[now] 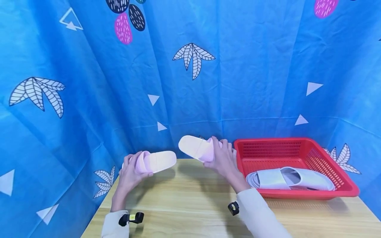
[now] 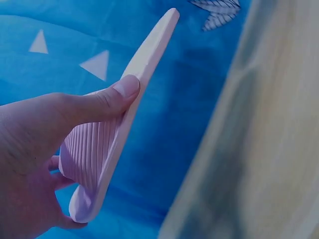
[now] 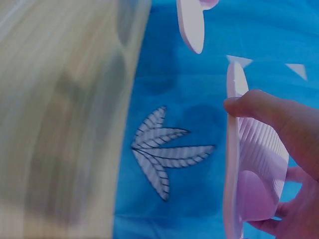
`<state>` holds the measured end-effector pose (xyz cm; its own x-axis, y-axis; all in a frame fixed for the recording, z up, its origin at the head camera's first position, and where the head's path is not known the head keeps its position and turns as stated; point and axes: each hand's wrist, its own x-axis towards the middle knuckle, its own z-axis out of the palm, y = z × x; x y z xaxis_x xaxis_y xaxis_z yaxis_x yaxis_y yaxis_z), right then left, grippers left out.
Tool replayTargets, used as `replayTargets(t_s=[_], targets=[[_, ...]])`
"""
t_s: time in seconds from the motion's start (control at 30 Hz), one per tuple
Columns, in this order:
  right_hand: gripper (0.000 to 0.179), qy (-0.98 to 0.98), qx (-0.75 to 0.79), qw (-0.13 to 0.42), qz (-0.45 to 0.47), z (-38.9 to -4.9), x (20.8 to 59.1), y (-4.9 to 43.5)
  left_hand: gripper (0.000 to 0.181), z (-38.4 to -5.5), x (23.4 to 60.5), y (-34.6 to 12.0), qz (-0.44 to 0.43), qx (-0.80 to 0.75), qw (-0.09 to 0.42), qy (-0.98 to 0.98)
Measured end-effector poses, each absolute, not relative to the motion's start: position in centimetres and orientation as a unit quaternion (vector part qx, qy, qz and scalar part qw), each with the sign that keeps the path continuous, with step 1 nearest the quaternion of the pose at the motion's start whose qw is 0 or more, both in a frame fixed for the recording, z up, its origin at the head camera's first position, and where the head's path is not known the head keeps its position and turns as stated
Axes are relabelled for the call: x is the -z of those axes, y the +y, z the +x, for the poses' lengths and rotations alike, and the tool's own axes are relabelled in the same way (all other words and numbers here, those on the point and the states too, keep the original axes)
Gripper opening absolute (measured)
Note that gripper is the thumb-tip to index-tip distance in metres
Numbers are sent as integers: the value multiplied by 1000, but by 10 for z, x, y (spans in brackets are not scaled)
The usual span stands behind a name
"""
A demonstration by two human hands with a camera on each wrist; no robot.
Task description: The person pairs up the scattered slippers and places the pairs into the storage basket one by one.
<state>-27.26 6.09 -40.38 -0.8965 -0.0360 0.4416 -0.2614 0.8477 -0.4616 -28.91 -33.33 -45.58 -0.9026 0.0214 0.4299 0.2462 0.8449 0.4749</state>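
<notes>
My left hand (image 1: 130, 173) grips a pink slide slipper (image 1: 157, 162) round its ribbed strap, its heel pointing right in the head view. In the left wrist view the thumb (image 2: 112, 99) presses along that slipper's edge, and the other fingers are partly hidden behind the strap. A matching pink slipper (image 1: 191, 146) is held by my right hand (image 1: 223, 158), its heel pointing left toward the first. Both slippers are raised above the table, a small gap between their heels. The right wrist view shows the right thumb (image 3: 254, 107) on the sole's edge and fingers round the ribbed strap (image 3: 261, 154).
A red plastic basket (image 1: 346, 185) stands on the right of the wooden table (image 1: 184, 211). Inside its near side lie light grey slippers (image 1: 271, 178). Behind the table hangs a blue patterned cloth (image 1: 253, 82), which also covers both sides.
</notes>
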Motion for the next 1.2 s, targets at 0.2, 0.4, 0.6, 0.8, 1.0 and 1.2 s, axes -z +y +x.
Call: replayTargets(t_s=[0.2, 0.4, 0.6, 0.8, 1.0, 1.2], targets=[[109, -929, -251, 257, 83, -263, 391, 84, 103, -285, 438, -318, -90, 270, 239, -928], [113, -924, -251, 279, 74, -249, 384, 106, 100, -281, 423, -302, -106, 277, 264, -918], [118, -914, -247, 316, 62, -233, 384, 135, 98, -278, 409, -287, -115, 269, 294, -910], [125, -909, -244, 333, 51, -213, 387, 164, 103, -277, 398, -273, -127, 279, 311, -899], [126, -900, -234, 363, 65, -199, 380, 187, 106, -272, 389, -261, -133, 304, 322, -887], [129, -900, -223, 369, 68, -190, 374, 208, 106, -268, 385, -247, -136, 326, 334, -874]])
